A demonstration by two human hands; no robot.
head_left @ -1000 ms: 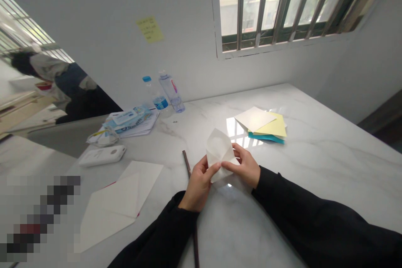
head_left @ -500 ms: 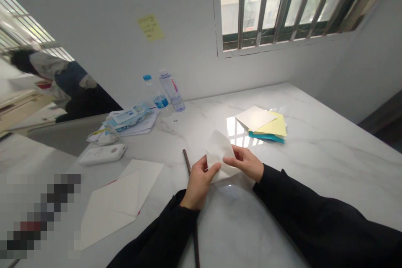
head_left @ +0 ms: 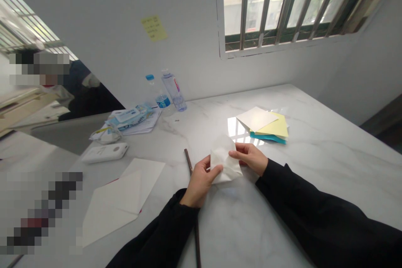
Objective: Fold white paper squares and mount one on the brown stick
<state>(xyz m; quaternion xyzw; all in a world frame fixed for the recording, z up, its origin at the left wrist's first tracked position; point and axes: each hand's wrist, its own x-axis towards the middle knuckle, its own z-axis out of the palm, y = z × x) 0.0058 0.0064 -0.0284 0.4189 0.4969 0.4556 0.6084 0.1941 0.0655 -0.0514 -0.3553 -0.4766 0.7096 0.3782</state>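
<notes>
A folded piece of white paper (head_left: 225,163) is held between my two hands, just over the marble-patterned table (head_left: 238,226). My left hand (head_left: 202,176) pinches its lower left side, thumb on top. At its upper right edge, my right hand (head_left: 251,157) grips it between thumb and fingers. The back flap of the paper stands up, pale and partly see-through. A thin dark brown stick (head_left: 188,161) lies on the table, passing beneath my left wrist.
White sheets (head_left: 113,205) lie to the left. Behind them are a white device (head_left: 105,153), a blue wipes pack (head_left: 130,117) on papers, and two plastic bottles (head_left: 174,92). Coloured paper (head_left: 276,125) is stacked at right. A person (head_left: 78,92) sits beyond the partition.
My right hand has shifted slightly up and to the right along the paper's edge. The paper's raised flap has tipped lower and away. The view has shifted a little.
</notes>
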